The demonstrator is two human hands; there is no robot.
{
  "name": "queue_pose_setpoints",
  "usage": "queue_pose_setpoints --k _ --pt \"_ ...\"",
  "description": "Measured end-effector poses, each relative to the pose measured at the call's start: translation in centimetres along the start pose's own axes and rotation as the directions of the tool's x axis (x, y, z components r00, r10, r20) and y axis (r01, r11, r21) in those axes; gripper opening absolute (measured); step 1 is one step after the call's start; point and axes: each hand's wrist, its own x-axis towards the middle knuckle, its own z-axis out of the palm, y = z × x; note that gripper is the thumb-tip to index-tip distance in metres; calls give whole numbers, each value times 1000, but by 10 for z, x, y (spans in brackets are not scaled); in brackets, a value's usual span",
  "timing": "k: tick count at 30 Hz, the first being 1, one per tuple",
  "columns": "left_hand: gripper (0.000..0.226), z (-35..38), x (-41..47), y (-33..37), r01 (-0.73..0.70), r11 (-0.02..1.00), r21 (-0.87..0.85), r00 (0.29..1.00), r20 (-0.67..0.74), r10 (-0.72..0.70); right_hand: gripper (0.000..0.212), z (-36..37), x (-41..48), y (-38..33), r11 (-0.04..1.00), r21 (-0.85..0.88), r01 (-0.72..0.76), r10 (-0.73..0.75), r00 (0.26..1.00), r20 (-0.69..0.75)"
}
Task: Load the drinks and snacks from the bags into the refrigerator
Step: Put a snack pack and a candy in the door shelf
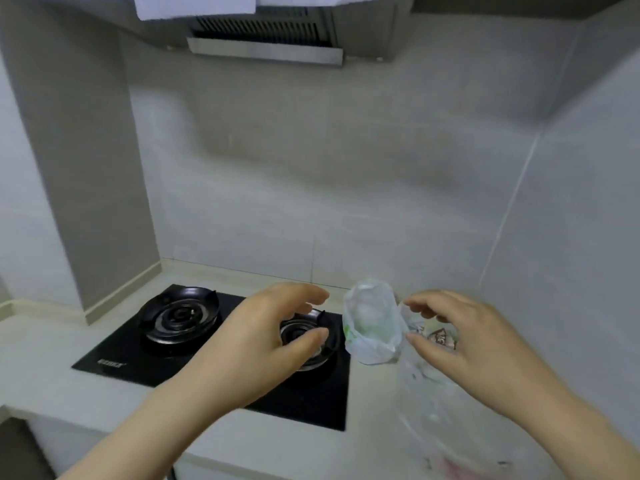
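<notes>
Tiled wall (346,168), pale counter (52,358), black hob (311,407), white bag (372,327), left hand (256,344) and right hand (474,344) spread, empty

Hob (110,362) glossy black, white logo at its front-left corner; burners (180,317) dark with silver rings. Right of hob: translucent white bag (372,323), green print low. Counter (45,344) cream. Wall (311,168) above hob pale grey tiles, white grout.

The stove top (304,400) is glossy black glass, and the burner rings (180,317) are dark shiny metal. The surface (52,348) looks like pale matt stone, wall tiles (346,168) smooth with a faint sheen. The hood (266,51) has a brushed steel strip. The small bag (372,323) is thin, crinkly whitish plastic, and the clear bag (429,389) beside it is see-through film.
</notes>
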Motion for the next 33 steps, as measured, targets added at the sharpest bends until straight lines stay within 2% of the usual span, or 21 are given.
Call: queue_pose_setpoints --k 8,16,26,33 --pt "33 80 87 9 1 998 -67 997 71 3 32 5 26 97 981 94 -171 174 984 -29" --pt "35 147 140 -21 53 993 -108 982 184 -32 28 40 41 170 940 133 -315 314 949 33" --pt "32 201 215 -73 54 973 -223 957 289 13 34 75 66 223 847 91 -524 516 851 99" --pt "30 243 252 -104 74 968 -238 918 396 28 30 99 77 250 787 67 -613 609 790 74"
